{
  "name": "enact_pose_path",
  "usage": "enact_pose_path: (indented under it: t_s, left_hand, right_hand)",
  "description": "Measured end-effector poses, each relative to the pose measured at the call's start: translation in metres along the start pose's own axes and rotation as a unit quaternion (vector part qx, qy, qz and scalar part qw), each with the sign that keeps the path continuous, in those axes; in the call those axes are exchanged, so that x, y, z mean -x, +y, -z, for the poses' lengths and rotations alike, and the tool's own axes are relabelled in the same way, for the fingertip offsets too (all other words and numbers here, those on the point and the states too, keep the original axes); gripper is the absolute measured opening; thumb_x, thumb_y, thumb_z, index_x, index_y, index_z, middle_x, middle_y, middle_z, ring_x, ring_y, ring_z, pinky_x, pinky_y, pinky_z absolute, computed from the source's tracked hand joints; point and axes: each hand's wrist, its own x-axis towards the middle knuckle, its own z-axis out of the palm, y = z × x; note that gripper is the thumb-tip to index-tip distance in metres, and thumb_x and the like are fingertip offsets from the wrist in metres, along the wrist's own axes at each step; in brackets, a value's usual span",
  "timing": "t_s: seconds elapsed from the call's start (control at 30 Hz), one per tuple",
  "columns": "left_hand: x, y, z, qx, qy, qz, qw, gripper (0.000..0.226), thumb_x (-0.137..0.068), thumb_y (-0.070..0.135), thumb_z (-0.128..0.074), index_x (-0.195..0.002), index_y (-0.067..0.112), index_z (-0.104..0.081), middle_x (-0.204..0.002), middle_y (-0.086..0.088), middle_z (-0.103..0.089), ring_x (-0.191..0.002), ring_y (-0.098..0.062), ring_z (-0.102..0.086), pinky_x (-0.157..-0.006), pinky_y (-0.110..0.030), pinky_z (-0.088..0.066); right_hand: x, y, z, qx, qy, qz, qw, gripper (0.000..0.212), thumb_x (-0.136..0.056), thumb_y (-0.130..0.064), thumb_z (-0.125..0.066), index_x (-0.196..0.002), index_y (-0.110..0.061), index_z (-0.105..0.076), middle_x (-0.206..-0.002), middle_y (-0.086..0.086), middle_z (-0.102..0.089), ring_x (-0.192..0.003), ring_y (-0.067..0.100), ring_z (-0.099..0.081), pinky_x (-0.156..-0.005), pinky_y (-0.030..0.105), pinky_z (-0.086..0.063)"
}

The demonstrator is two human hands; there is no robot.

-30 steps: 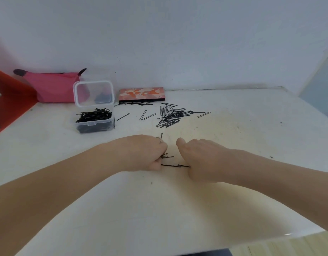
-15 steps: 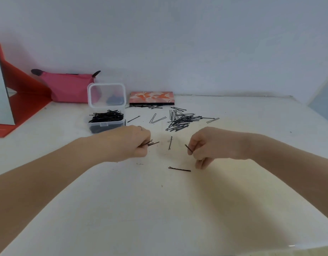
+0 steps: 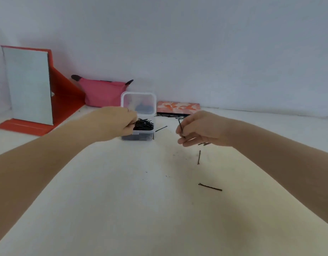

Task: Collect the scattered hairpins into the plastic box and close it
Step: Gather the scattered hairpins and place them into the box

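Head view: my left hand (image 3: 116, 123) has moved from mid-surface to the plastic box (image 3: 139, 135), fingers gripping hairpins; right hand (image 3: 202, 128), raised, pinches one upright hairpin (image 3: 180, 127).

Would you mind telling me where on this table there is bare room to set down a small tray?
The widest bare patch is the near tabletop between the two forearms, in front of the plastic box. The right side beyond the right hand also looks free. It is crowded along the wall: folding mirror, pink pouch, patterned case. Loose hairpins lie right of centre.
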Motion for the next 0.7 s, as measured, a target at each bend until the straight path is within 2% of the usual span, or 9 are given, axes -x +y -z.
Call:
enact_pose_path:
  t_s: [0.1, 0.2, 0.33, 0.43, 0.5, 0.6, 0.7]
  left_hand:
    - [-0.012, -0.020, -0.007, -0.038, 0.061, -0.053, 0.996, 0.037, -0.094, 0.037, -0.026, -0.092, 0.013, -0.054, -0.084, -0.007, -0.060, -0.074, -0.030, -0.061, -0.060, -0.036, -0.046]
    - [-0.024, -0.020, -0.014, -0.083, 0.024, -0.077, 0.993, 0.027, -0.100, 0.033, -0.037, -0.104, 0.015, -0.057, -0.098, -0.004, -0.059, -0.082, -0.028, -0.061, -0.065, -0.036, -0.048]
    - [-0.030, -0.017, -0.023, -0.032, 0.006, -0.079, 0.996, 0.022, -0.096, 0.038, -0.046, -0.109, 0.024, -0.056, -0.102, 0.003, -0.054, -0.089, -0.021, -0.058, -0.066, -0.034, -0.048]
    - [-0.023, -0.026, -0.027, 0.046, 0.014, -0.049, 0.998, 0.016, -0.093, 0.035, -0.049, -0.105, 0.028, -0.055, -0.095, 0.008, -0.052, -0.085, -0.018, -0.057, -0.071, -0.039, -0.052]
    - [-0.017, -0.031, -0.027, 0.099, 0.033, -0.020, 0.994, 0.007, -0.090, 0.030, -0.051, -0.095, 0.029, -0.056, -0.088, 0.010, -0.052, -0.080, -0.016, -0.056, -0.071, -0.038, -0.051]
    - [-0.009, -0.037, -0.028, 0.182, 0.057, 0.047, 0.981, 0.008, -0.087, 0.020, -0.055, -0.083, 0.026, -0.058, -0.082, 0.011, -0.055, -0.077, -0.015, -0.055, -0.070, -0.035, -0.048]
    - [-0.002, -0.039, -0.035, 0.231, 0.073, 0.145, 0.959, 0.008, -0.087, 0.020, -0.055, -0.080, 0.024, -0.055, -0.081, 0.009, -0.057, -0.076, -0.016, -0.056, -0.065, -0.032, -0.044]
  right_hand:
    - [-0.027, -0.032, -0.016, 0.133, 0.063, 0.045, 0.988, 0.018, -0.087, 0.005, -0.050, -0.090, -0.003, -0.065, -0.082, 0.006, -0.066, -0.085, 0.026, -0.073, -0.080, 0.039, -0.060]
    - [-0.052, -0.055, -0.031, 0.300, 0.119, 0.095, 0.942, 0.020, -0.088, -0.004, -0.050, -0.092, -0.008, -0.069, -0.087, 0.005, -0.072, -0.080, 0.024, -0.073, -0.076, 0.036, -0.061]
    - [-0.070, -0.067, -0.047, 0.448, 0.161, 0.165, 0.864, 0.033, -0.083, 0.000, -0.046, -0.099, -0.013, -0.072, -0.100, 0.010, -0.067, -0.088, 0.030, -0.065, -0.078, 0.038, -0.058]
    - [-0.079, -0.068, -0.054, 0.501, 0.153, 0.181, 0.832, 0.037, -0.081, 0.001, -0.044, -0.102, -0.016, -0.069, -0.106, 0.009, -0.063, -0.090, 0.031, -0.062, -0.078, 0.036, -0.055]
    - [-0.085, -0.070, -0.060, 0.518, 0.152, 0.189, 0.820, 0.037, -0.081, 0.000, -0.045, -0.102, -0.018, -0.069, -0.107, 0.008, -0.063, -0.092, 0.031, -0.062, -0.080, 0.037, -0.054]
    - [-0.093, -0.073, -0.070, 0.524, 0.148, 0.201, 0.814, 0.036, -0.081, -0.001, -0.047, -0.102, -0.018, -0.071, -0.108, 0.009, -0.064, -0.094, 0.031, -0.062, -0.082, 0.038, -0.055]
    - [-0.100, -0.063, -0.079, 0.534, 0.117, 0.199, 0.813, 0.038, -0.084, -0.005, -0.049, -0.111, -0.023, -0.070, -0.121, 0.003, -0.062, -0.105, 0.026, -0.061, -0.083, 0.030, -0.051]
